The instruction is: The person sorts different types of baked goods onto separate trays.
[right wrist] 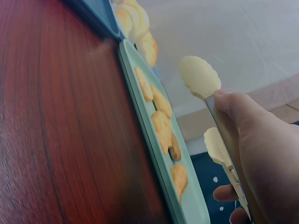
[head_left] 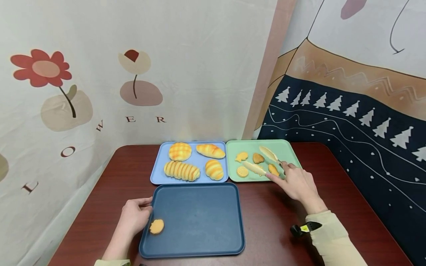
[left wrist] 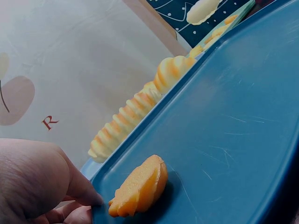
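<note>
My left hand pinches the left rim of a dark blue tray, thumb on top. On that tray, close to the hand, lies one golden cookie with a scalloped edge, tilted on its side in the left wrist view. My right hand holds metal tongs with cream tips, spread apart over the light green tray. Beneath and around the tips are a fish-shaped cookie, a heart-shaped cookie, a round cookie and others, one partly covered by the near tip.
Left of the green tray, a light blue tray bears a round bun, a long ridged loaf and two other breads. All trays stand on a dark red wooden table. Printed cloth hangs behind it.
</note>
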`<state>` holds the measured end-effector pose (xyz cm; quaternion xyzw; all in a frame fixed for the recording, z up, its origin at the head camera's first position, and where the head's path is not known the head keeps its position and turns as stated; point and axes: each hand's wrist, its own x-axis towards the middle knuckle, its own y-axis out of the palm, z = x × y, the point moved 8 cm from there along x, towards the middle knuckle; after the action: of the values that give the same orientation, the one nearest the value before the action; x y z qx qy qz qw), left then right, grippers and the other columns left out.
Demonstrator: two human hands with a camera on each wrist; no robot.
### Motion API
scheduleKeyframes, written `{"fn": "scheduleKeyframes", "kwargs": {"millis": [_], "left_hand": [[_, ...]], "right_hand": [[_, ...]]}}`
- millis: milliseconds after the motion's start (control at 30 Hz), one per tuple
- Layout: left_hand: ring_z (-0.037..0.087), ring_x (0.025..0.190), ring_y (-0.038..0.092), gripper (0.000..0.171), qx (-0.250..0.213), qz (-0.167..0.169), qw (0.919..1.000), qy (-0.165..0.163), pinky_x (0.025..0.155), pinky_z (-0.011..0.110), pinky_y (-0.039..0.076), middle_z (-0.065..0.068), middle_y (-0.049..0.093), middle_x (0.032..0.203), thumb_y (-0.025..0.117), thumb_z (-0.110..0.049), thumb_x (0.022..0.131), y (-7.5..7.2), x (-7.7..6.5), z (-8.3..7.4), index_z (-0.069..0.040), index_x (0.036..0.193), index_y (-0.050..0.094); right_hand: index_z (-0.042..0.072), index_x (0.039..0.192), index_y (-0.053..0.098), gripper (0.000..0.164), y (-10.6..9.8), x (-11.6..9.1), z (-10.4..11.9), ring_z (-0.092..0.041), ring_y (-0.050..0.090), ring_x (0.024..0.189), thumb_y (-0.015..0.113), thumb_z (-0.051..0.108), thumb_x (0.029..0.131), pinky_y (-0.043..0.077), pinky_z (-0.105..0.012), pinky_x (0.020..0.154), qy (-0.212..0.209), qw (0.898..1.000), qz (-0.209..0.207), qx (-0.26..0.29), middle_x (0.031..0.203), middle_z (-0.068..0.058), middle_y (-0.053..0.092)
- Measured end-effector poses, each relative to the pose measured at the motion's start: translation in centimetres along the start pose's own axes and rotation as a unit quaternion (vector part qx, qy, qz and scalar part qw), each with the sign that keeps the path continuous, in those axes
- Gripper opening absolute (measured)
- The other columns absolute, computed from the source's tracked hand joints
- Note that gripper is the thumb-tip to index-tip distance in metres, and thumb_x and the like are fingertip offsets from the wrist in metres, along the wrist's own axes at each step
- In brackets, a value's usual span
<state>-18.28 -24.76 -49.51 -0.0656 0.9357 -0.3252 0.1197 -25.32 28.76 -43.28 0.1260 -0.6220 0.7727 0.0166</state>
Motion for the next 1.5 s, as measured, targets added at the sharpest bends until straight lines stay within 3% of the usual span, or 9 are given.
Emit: {"fn": "scheduleKeyframes", "kwargs": {"millis": [133, 300, 733, 933, 1200, 1367, 1500], "left_hand": [[0.021, 0.059, 0.058, 0.043, 0.000, 0.000, 1.0000, 0.001, 0.051, 0.032, 0.046, 0.027, 0.072, 0.119, 0.057, -0.001, 0.098, 0.0, 0.0, -0.1, 0.010, 0.139, 0.064], [0.021, 0.061, 0.059, 0.043, 0.000, 0.003, 1.0000, -0.004, 0.052, 0.032, 0.047, 0.027, 0.071, 0.120, 0.057, -0.002, 0.098, 0.1, 0.0, 0.0, 0.009, 0.140, 0.063], [0.021, 0.065, 0.061, 0.043, -0.004, 0.005, 0.9999, -0.008, 0.053, 0.032, 0.047, 0.027, 0.071, 0.121, 0.056, -0.002, 0.100, 0.1, 0.0, 0.3, 0.009, 0.141, 0.063], [0.021, 0.063, 0.060, 0.044, -0.003, 0.006, 1.0000, -0.007, 0.052, 0.033, 0.047, 0.028, 0.070, 0.123, 0.056, -0.002, 0.100, 0.1, 0.0, 0.3, 0.009, 0.141, 0.062], [0.023, 0.061, 0.058, 0.044, -0.005, 0.008, 0.9999, -0.006, 0.052, 0.033, 0.047, 0.029, 0.070, 0.123, 0.056, -0.002, 0.100, 0.0, 0.0, 0.0, 0.009, 0.142, 0.061], [0.023, 0.057, 0.055, 0.044, -0.005, 0.005, 1.0000, 0.000, 0.050, 0.033, 0.046, 0.028, 0.070, 0.122, 0.056, -0.002, 0.100, 0.0, -0.1, -0.1, 0.010, 0.142, 0.061], [0.023, 0.055, 0.054, 0.044, -0.002, 0.003, 1.0000, 0.001, 0.050, 0.032, 0.046, 0.028, 0.071, 0.121, 0.056, -0.002, 0.099, 0.0, -0.1, 0.0, 0.010, 0.141, 0.062]], "right_hand": [[-0.003, 0.148, 0.058, 0.103, -0.3, -0.2, 1.2, -0.041, 0.070, 0.091, 0.045, 0.084, 0.095, 0.057, -0.055, 0.068, -0.012, 1.000, -0.005, -0.001, 0.132, -0.028, 0.066], [-0.001, 0.148, 0.060, 0.100, -0.6, -0.4, 2.8, -0.034, 0.067, 0.077, 0.049, 0.083, 0.094, 0.055, -0.050, 0.065, -0.032, 0.999, -0.016, -0.008, 0.130, -0.024, 0.068], [0.001, 0.148, 0.059, 0.100, -0.5, -1.7, 7.7, -0.033, 0.064, 0.067, 0.052, 0.083, 0.092, 0.052, -0.043, 0.062, -0.068, 0.997, -0.020, 0.005, 0.135, -0.021, 0.067], [0.003, 0.146, 0.063, 0.095, -0.6, -2.4, 10.9, -0.022, 0.057, 0.058, 0.057, 0.081, 0.091, 0.048, -0.037, 0.055, -0.110, 0.993, -0.041, 0.016, 0.129, -0.016, 0.070], [0.005, 0.141, 0.066, 0.094, 0.3, -3.6, 16.0, -0.012, 0.053, 0.057, 0.052, 0.084, 0.091, 0.046, -0.031, 0.053, -0.167, 0.986, -0.014, 0.020, 0.109, -0.004, 0.069], [0.006, 0.144, 0.065, 0.098, 1.2, -4.2, 18.5, -0.015, 0.059, 0.059, 0.046, 0.086, 0.092, 0.048, -0.033, 0.056, -0.204, 0.979, -0.003, 0.002, 0.117, -0.006, 0.070], [0.006, 0.144, 0.065, 0.099, 2.0, -4.6, 19.7, -0.012, 0.049, 0.051, 0.044, 0.087, 0.092, 0.042, -0.030, 0.051, -0.225, 0.974, 0.003, -0.009, 0.114, -0.005, 0.070]]}}
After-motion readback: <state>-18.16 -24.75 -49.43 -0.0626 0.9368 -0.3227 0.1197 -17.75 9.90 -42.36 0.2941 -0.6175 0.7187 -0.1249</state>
